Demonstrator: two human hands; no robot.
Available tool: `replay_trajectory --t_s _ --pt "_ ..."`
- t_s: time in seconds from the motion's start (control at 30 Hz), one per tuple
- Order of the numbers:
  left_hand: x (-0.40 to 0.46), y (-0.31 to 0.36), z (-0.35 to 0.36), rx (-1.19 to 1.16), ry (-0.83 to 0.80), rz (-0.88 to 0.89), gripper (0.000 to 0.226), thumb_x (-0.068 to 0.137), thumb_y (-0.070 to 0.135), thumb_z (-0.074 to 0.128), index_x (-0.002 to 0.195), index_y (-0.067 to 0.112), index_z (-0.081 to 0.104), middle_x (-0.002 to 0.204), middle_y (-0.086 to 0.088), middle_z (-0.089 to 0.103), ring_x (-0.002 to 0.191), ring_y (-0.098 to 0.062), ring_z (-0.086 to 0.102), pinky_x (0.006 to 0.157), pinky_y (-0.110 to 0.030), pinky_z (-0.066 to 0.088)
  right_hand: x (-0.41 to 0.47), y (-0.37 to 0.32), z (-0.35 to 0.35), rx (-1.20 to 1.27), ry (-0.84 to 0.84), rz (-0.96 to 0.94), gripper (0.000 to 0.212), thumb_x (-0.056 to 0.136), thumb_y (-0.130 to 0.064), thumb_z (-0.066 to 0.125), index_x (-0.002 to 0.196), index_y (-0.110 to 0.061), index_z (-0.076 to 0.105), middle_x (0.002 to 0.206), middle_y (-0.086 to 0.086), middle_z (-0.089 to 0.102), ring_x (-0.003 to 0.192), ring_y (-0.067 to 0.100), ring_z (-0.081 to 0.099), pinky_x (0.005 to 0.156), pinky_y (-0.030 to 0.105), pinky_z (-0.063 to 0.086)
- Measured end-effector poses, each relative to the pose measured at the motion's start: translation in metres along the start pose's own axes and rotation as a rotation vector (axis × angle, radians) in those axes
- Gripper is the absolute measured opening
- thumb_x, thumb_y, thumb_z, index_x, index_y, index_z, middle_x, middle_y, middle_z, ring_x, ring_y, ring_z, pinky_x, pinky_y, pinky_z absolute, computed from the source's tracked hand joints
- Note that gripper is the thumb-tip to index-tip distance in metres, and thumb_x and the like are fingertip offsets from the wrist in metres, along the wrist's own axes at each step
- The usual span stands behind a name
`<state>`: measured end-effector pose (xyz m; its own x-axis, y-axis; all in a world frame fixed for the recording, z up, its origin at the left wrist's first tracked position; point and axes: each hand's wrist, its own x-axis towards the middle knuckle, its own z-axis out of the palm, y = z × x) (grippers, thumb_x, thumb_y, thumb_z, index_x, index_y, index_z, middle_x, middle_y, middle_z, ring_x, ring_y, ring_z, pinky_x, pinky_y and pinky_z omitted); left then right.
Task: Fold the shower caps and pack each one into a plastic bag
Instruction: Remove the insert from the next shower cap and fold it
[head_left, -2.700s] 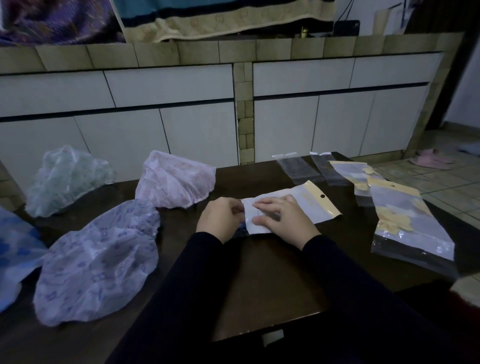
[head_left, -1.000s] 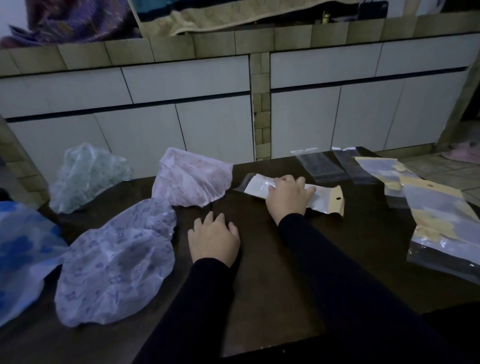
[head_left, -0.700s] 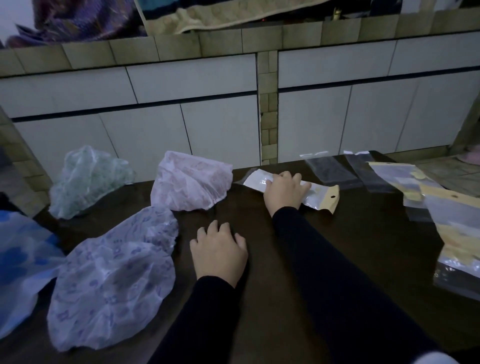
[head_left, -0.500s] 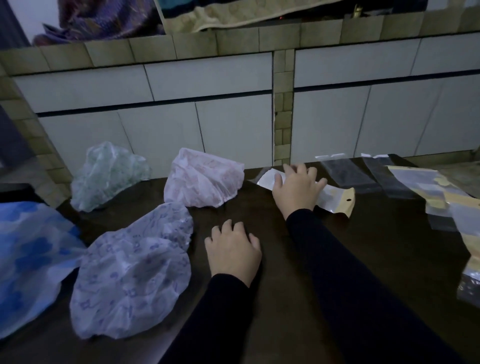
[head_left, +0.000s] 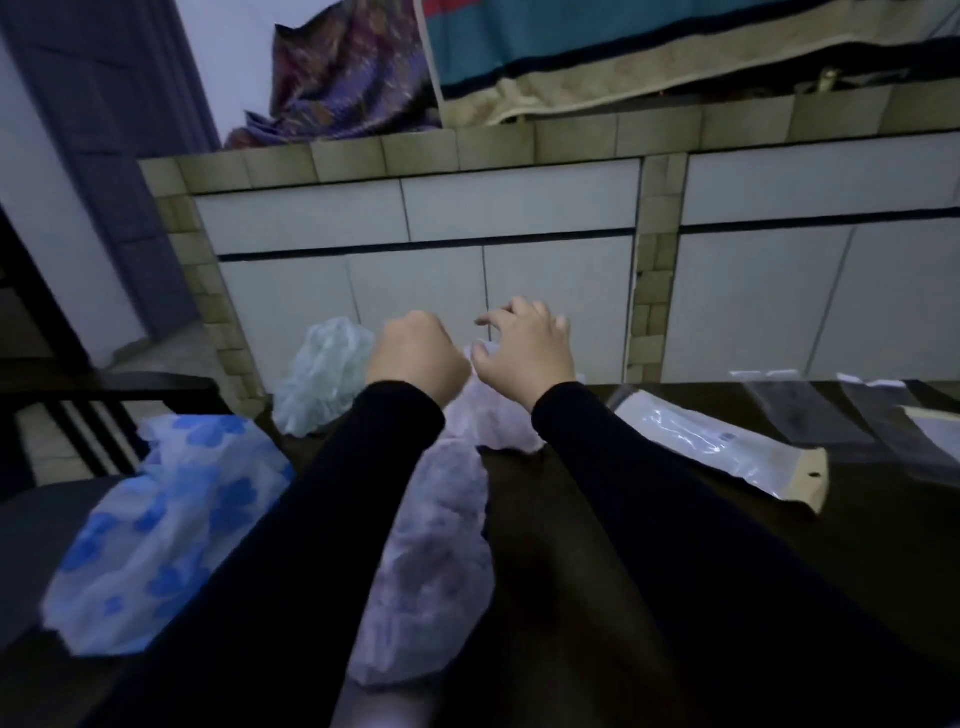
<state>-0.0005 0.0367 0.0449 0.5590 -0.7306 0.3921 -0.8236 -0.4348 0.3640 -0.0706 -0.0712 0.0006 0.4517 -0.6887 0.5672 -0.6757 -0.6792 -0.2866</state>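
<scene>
Pink shower cap (head_left: 506, 423) lies under both raised hands; left hand (head_left: 418, 358) fisted, right hand (head_left: 527, 348) loosely curled, holding nothing.

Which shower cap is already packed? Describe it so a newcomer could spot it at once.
Start at the dark table and look to its right half, right of the sleeved right arm. The packed bag lies flat there, alone. Unlike the loose crumpled caps on the left, it is a slim white packet with a tan hang-hole header.

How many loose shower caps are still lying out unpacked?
4: a blue-flowered cap at the left, a pale green cap at the table's far edge, a pink cap under the hands, a lilac cap between the sleeves. More could be hidden.
</scene>
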Motion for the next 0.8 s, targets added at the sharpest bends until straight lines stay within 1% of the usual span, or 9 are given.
replay_trajectory --t_s 0.07,0.2,0.33,0.4,0.5,0.53,0.6,0.7,0.8 --pt "0.023 -0.027 0.006 0.037 -0.003 -0.083 0.024 0.089 0.012 0.053 0.108 0.007 0.067 0.110 -0.012 0.067 0.105 -0.030 0.060 0.074 -0.027 0.039 0.014 -0.011 0.012 -0.040 -0.069 -0.024 0.040 0.091 -0.039 0.050 0.129 -0.027 0.056 0.125 0.002 0.053 0.119 0.022 0.044 0.098 0.043 0.030" --pt "0.067 -0.072 0.038 0.088 0.028 -0.128 0.034 0.087 0.015 0.055 0.120 0.008 0.057 0.128 -0.016 0.052 0.122 -0.032 0.045 0.096 -0.037 0.042 0.030 -0.020 0.039 -0.149 -0.157 -0.010 0.046 0.088 -0.042 0.051 0.132 -0.028 0.053 0.126 0.003 0.052 0.118 0.025 0.045 0.097 0.045 0.030" --pt "0.101 -0.092 0.072 0.178 0.072 -0.138 0.044 0.086 0.019 0.060 0.127 0.015 0.047 0.141 -0.015 0.031 0.129 -0.034 0.031 0.097 -0.040 0.039 0.035 -0.024 0.061 -0.254 -0.246 0.078 0.047 0.083 -0.040 0.054 0.127 -0.023 0.055 0.122 0.006 0.052 0.115 0.029 0.046 0.096 0.047 0.031" --pt "0.114 -0.100 0.089 0.197 0.073 -0.178 0.056 0.085 0.017 0.061 0.136 0.020 0.039 0.151 -0.016 0.018 0.134 -0.036 0.024 0.100 -0.043 0.036 0.036 -0.025 0.070 -0.276 -0.266 0.108 0.046 0.080 -0.036 0.054 0.124 -0.021 0.056 0.120 0.007 0.051 0.113 0.029 0.046 0.095 0.047 0.031" --pt "0.130 -0.118 0.111 0.220 0.007 -0.276 0.075 0.087 0.016 0.060 0.148 0.027 0.018 0.157 -0.020 0.005 0.138 -0.042 0.019 0.103 -0.051 0.031 0.037 -0.021 0.079 -0.284 -0.273 0.119 0.043 0.080 -0.030 0.055 0.122 -0.021 0.057 0.119 0.006 0.051 0.110 0.028 0.048 0.093 0.044 0.031" --pt "0.133 -0.124 0.117 0.233 -0.017 -0.302 0.080 0.088 0.020 0.060 0.150 0.029 0.010 0.157 -0.021 0.005 0.138 -0.043 0.021 0.102 -0.053 0.031 0.038 -0.019 0.081 -0.279 -0.281 0.119 0.042 0.081 -0.029 0.055 0.122 -0.021 0.057 0.119 0.006 0.050 0.110 0.028 0.048 0.093 0.043 0.032" --pt "0.137 -0.135 0.126 0.249 -0.037 -0.336 0.084 0.090 0.023 0.058 0.151 0.030 0.001 0.153 -0.022 0.017 0.132 -0.041 0.030 0.098 -0.052 0.035 0.040 -0.016 0.083 -0.263 -0.297 0.125 0.037 0.083 -0.026 0.056 0.119 -0.021 0.058 0.117 0.005 0.051 0.108 0.027 0.050 0.091 0.041 0.032" --pt "0.137 -0.140 0.134 0.250 -0.002 -0.306 0.077 0.092 0.017 0.052 0.152 0.028 0.005 0.139 -0.019 0.038 0.124 -0.036 0.039 0.093 -0.049 0.038 0.041 -0.015 0.084 -0.246 -0.312 0.135 0.028 0.084 -0.022 0.055 0.111 -0.018 0.061 0.110 0.005 0.056 0.101 0.027 0.054 0.088 0.039 0.035" --pt "0.132 -0.136 0.134 0.234 0.036 -0.272 0.074 0.092 0.013 0.053 0.150 0.026 0.010 0.130 -0.018 0.046 0.119 -0.034 0.045 0.090 -0.049 0.041 0.039 -0.016 0.083 -0.228 -0.325 0.136 0.025 0.086 -0.019 0.053 0.110 -0.018 0.060 0.110 0.005 0.057 0.100 0.027 0.056 0.085 0.037 0.036"
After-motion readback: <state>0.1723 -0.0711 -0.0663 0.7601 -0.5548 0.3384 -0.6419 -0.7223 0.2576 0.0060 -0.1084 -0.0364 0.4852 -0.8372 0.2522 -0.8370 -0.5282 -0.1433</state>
